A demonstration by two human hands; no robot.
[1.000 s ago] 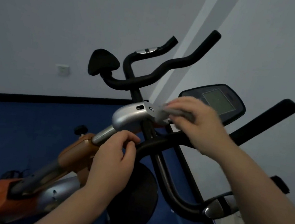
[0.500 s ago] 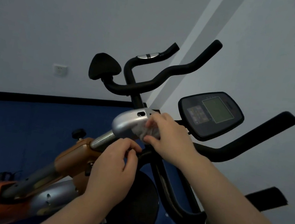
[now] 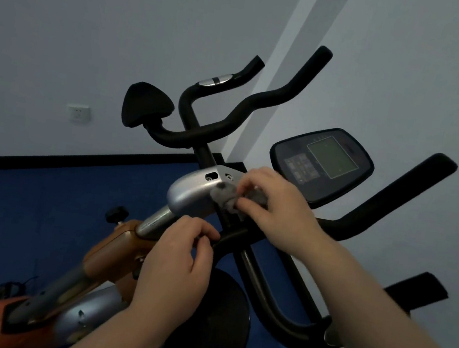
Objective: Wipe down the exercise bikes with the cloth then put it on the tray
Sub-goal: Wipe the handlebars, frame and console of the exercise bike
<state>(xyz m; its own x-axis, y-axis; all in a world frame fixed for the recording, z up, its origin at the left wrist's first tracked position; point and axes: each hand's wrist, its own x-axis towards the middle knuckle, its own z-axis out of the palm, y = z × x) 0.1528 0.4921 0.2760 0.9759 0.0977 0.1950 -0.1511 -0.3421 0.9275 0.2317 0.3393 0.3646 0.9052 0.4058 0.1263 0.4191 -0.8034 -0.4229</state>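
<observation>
Head view, frame centre: wiping is under way; the crumpled grey cloth (image 3: 229, 200) is pinched by the right hand (image 3: 273, 209) against the silver metal bracket (image 3: 193, 195), while the black handlebar (image 3: 231, 237) is gripped by the left hand (image 3: 177, 261). Remaining surfaces are judged next.

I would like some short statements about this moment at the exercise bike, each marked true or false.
1. The right hand holds the grey cloth against the silver bracket. True.
2. The left hand holds a spray bottle. False: it grips the bike's handlebar beside the silver post.
3. The display console is covered by the cloth. False: it is uncovered, behind the right hand.
4. A wall socket is on the wall at left. True.
</observation>
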